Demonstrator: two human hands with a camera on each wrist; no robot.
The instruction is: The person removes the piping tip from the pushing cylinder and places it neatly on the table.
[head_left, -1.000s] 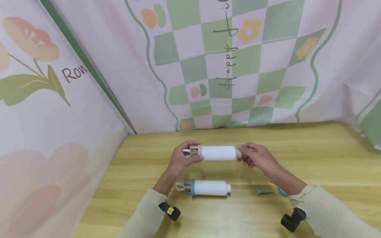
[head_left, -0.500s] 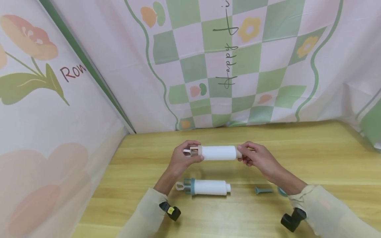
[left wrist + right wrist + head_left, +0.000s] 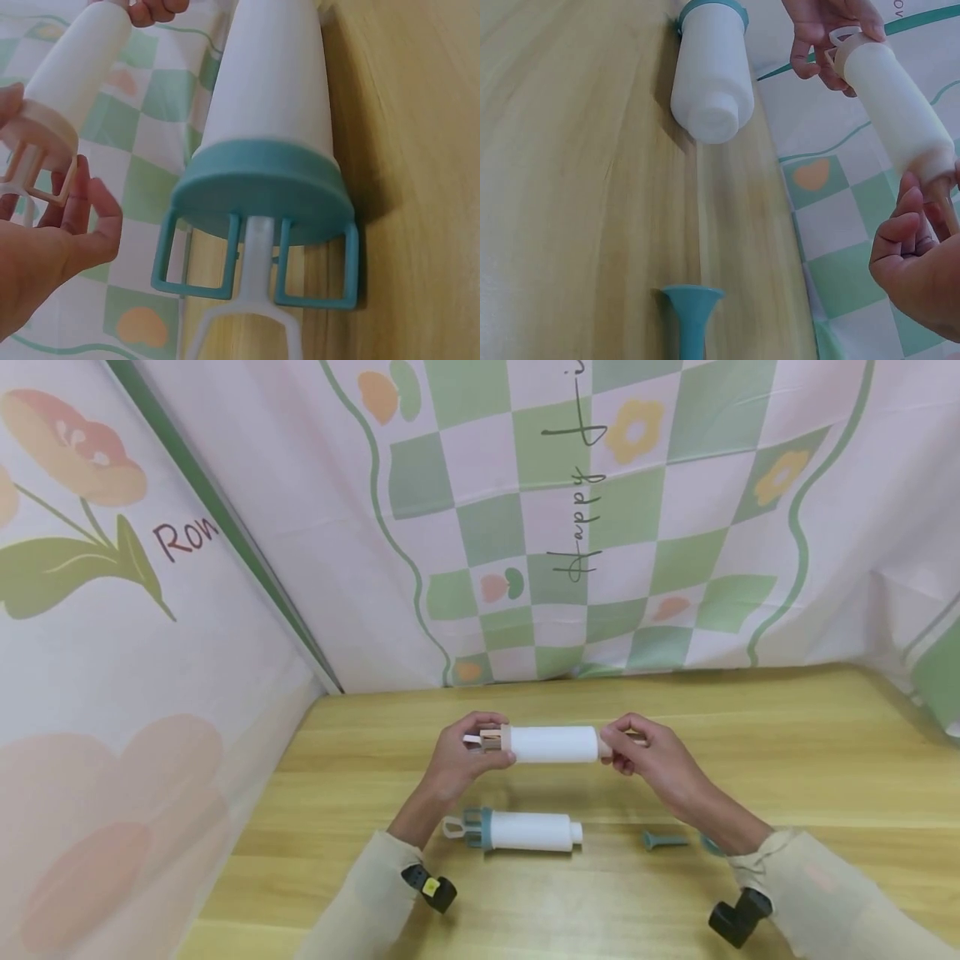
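A white-barrelled piping syringe (image 3: 553, 744) with beige end parts is held level above the table between both hands. My left hand (image 3: 457, 756) grips its beige collar, beside the finger loops and the white plunger handle. At the other end, my right hand (image 3: 654, 758) pinches the beige nozzle (image 3: 946, 208), whose narrow tip shows in the right wrist view. Below lies a second white piping syringe (image 3: 531, 832) with a teal collar (image 3: 262, 187) and a bare white neck. A loose teal nozzle (image 3: 663, 841) lies farther right on the wood.
Next to the right wrist is a teal ring-shaped part (image 3: 711, 845), partly hidden by the forearm. The wooden table (image 3: 360, 877) meets a patterned cloth (image 3: 555, 635) at the back and another printed cloth (image 3: 247, 610) on the left.
The right fingers have shifted slightly around the beige nozzle. The left hand keeps its grip on the collar, and the things on the table lie as before.
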